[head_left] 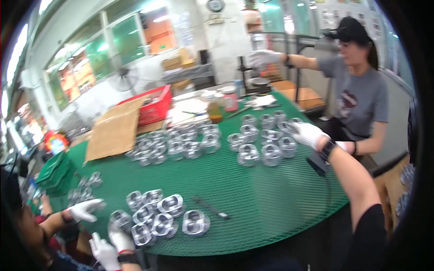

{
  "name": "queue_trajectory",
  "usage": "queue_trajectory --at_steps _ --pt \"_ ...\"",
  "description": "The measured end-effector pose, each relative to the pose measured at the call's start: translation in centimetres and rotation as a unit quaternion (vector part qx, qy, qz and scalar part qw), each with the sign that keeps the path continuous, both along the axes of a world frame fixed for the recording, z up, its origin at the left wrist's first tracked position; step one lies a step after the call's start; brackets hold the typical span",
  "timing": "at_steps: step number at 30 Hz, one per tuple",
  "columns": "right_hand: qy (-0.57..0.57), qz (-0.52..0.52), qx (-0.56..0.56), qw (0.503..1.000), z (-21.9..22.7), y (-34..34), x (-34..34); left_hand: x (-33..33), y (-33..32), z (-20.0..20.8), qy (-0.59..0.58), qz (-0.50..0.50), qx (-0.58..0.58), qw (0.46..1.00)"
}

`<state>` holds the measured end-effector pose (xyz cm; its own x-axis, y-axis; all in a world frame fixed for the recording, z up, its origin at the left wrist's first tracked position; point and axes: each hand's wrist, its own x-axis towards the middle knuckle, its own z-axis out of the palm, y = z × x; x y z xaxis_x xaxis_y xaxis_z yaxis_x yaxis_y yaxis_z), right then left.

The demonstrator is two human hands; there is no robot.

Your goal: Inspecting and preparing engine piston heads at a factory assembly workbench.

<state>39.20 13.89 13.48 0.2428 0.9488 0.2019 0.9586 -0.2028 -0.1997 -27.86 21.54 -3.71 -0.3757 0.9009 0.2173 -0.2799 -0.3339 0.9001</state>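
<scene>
My right hand (309, 135), in a white glove with a black wrist strap, reaches across the green table to a group of silvery metal pistons. Its fingers close on a piston (295, 121) at that group's right edge. Down at the near left, my left hand (120, 238), also gloved, grips another piston (120, 218) beside a near cluster of pistons (163, 224). Part of its fingers is hidden by the piston. One piston (195, 222) stands at the right of this cluster. Further pistons (271, 154) sit upright in the right-hand group.
A co-worker (359, 90) sits at the right, another (22, 217) at the left, gloved hands (87, 210) near mine. A dark rod-like tool (211, 207) lies mid-table. Beyond are more pistons (176, 148), cardboard (115, 128), a red crate (156, 108), jars (230, 99); green baskets (55, 174) stand left.
</scene>
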Motion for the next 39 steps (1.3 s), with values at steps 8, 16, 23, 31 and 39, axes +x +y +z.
queue_trajectory --at_steps 8,16,23,31,39 --pt "0.058 0.096 -0.054 0.992 -8.1 -1.5 -8.7 -0.1 -3.2 -2.5 0.051 0.109 0.059 0.991" --pt "0.102 0.023 0.031 0.994 -11.7 1.8 -5.1 11.7 -13.7 3.2 0.186 0.078 -0.002 0.979" --pt "0.113 0.075 0.059 0.989 -9.0 -2.8 -8.6 16.8 -19.9 4.8 0.211 -0.113 0.025 0.971" --pt "0.425 0.381 -0.072 0.818 -8.5 -14.1 -23.1 23.5 -18.8 2.4 -0.01 -0.382 -0.049 0.923" --pt "0.146 0.406 -0.087 0.898 -5.7 -14.5 -20.9 21.1 -18.8 6.1 -0.038 -0.312 0.028 0.949"
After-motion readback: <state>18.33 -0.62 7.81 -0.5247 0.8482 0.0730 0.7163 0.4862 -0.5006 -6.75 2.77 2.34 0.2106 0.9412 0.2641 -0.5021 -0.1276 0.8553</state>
